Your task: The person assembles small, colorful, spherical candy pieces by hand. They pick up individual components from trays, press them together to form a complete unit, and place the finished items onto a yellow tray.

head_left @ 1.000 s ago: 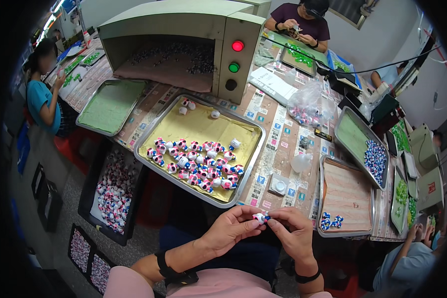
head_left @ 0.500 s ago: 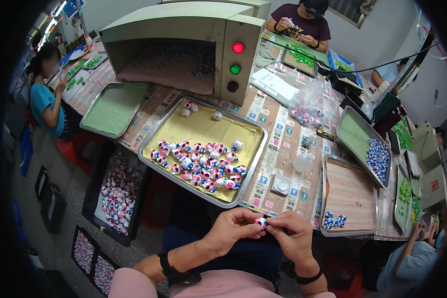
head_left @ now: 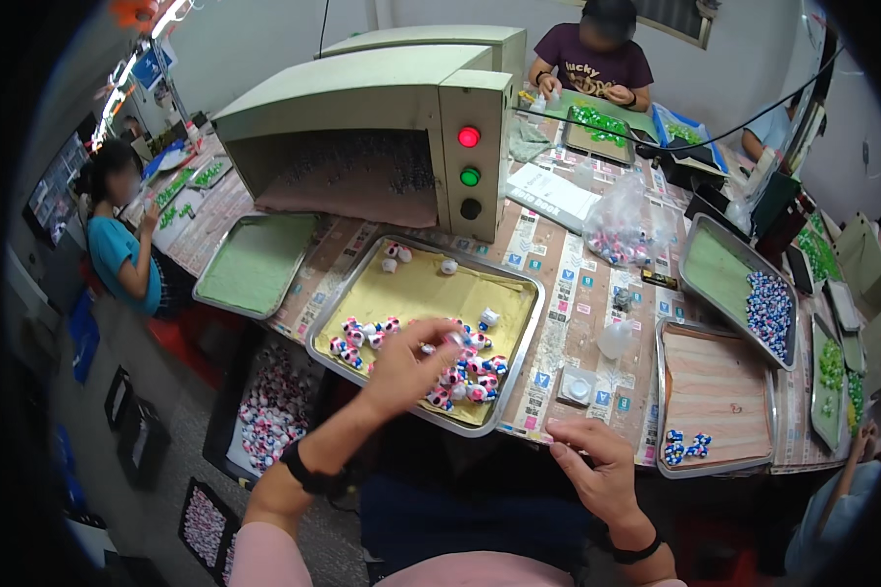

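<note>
My left hand (head_left: pixel 406 370) reaches over the yellow-lined tray (head_left: pixel 431 249), its fingertips closed on a small white-and-pink figure (head_left: pixel 452 339), blurred by motion. Several like figures (head_left: pixel 478 367), white with pink, blue and black paint, lie beneath and around it; my hand covers part of the pile. At the table's front edge, to the right of the tray, is my right hand (head_left: pixel 597 464). Its thumb and forefinger are curled close together; whatever they pinch, if anything, is too small to make out.
An oven-like machine (head_left: pixel 362 108) stands behind the tray. To the right are a pink-lined tray (head_left: pixel 719 382), a green-lined tray (head_left: pixel 710 259), a clear bag (head_left: pixel 622 220) and a squeeze bottle (head_left: pixel 615 339). A crate of figures (head_left: pixel 274 406) sits lower left. Co-workers sit around.
My hands, together on one figure before, have parted. The left moved up and left over the yellow-lined tray; the right stayed by the table edge. The view has shifted slightly.
</note>
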Tool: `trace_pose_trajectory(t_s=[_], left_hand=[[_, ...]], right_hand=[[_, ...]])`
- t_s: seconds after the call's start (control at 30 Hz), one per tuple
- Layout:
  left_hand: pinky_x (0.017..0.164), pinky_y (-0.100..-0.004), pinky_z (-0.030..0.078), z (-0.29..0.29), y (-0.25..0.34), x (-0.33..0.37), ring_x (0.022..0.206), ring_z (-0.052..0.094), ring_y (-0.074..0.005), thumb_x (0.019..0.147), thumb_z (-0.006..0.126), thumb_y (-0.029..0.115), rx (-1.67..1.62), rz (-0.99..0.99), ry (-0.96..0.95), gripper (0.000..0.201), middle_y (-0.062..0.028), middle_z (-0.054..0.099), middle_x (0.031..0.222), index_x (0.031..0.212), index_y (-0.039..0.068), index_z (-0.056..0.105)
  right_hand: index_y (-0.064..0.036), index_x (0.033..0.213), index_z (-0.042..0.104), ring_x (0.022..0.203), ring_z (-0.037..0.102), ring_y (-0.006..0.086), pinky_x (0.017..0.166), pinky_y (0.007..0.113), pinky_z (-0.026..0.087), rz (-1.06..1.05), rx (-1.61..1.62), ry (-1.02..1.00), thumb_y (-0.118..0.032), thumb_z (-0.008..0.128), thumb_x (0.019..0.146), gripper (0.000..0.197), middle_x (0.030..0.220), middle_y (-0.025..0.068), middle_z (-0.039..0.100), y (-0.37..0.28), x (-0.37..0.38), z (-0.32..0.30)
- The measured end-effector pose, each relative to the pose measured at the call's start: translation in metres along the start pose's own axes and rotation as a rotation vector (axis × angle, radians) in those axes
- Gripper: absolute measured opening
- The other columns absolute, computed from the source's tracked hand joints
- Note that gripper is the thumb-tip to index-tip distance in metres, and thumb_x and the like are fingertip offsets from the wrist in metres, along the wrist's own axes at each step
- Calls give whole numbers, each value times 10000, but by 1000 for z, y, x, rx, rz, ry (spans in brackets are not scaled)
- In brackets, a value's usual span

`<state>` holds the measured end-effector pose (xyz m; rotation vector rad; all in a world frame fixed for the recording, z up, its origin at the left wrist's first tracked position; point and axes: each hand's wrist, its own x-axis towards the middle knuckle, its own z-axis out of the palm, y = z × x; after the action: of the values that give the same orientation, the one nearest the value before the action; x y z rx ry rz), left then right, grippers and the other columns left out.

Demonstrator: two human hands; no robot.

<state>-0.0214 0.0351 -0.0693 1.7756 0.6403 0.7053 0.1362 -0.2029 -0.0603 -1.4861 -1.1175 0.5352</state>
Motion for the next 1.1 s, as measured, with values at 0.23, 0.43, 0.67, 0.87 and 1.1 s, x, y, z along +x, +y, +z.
trace_pose_trajectory(t_s=[0.23, 0.43, 0.67, 0.87, 1.1], left_hand=[[716, -340, 497, -67, -55, 68, 760, 621, -235, 751, 735, 162, 656, 131, 55, 230, -114, 645, 810, 914, 11, 675], [768, -401, 468, -81, -65, 101, 854, 571, -296, 733, 746, 190, 645, 76, 69, 271, -146, 611, 891, 944, 33, 680], [882, -485, 435, -92, -95, 128, 1044, 518, -415, 764, 711, 202, 932, 254, 74, 434, -193, 523, 1101, 1136, 46, 551], [742, -489, 486, -76, -80, 128, 931, 576, -422, 841, 659, 242, 1102, 257, -42, 373, -215, 520, 1087, 1106, 31, 502], [674, -467, 498, -76, -78, 132, 798, 605, -408, 874, 621, 225, 1212, 302, -225, 302, -171, 541, 1064, 1128, 100, 516]], right_hand=[[-29, 966, 716, 818, 665, 222, 722, 293, 509, 29, -56, -35, -34, 710, 798, 168, 898, 115, 694, 8, -9, -8], [-39, 964, 717, 808, 664, 215, 707, 293, 511, 24, -66, -16, -32, 707, 799, 166, 902, 105, 695, 13, -12, -17], [-44, 960, 721, 803, 663, 203, 702, 287, 514, 32, -33, -30, -33, 710, 800, 161, 904, 102, 697, 5, -12, -19], [-38, 947, 728, 791, 664, 197, 707, 290, 516, 47, -28, 16, -30, 712, 796, 151, 884, 95, 707, 10, -15, -22], [-27, 952, 724, 813, 671, 213, 725, 295, 521, 76, -9, -7, -36, 708, 805, 148, 892, 100, 708, 16, -19, -25]])
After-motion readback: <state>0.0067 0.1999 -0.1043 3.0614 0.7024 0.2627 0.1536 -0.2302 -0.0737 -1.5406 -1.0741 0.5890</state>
